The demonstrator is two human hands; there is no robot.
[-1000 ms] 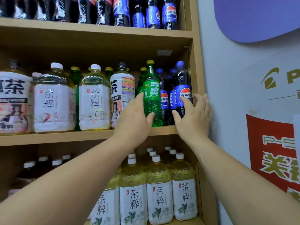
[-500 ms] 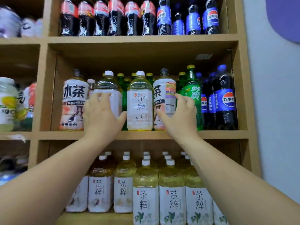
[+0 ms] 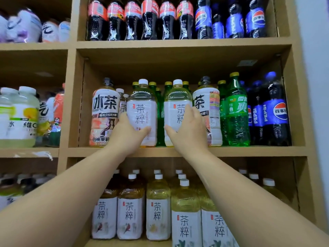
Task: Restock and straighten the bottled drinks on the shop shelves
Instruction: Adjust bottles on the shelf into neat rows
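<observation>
The fingers (image 3: 123, 120) of my left hand (image 3: 124, 135) curl round the left tea bottle (image 3: 142, 107), which says 茶粹. My right hand (image 3: 189, 131) grips the right tea bottle (image 3: 175, 102), which has the same words. Both bottles stand on the middle shelf (image 3: 249, 151). A 冰茶 bottle (image 3: 104, 111) stands just left of them. A green 雪碧 bottle (image 3: 237, 113) and blue PEPSI bottles (image 3: 275, 113) stand further right.
</observation>
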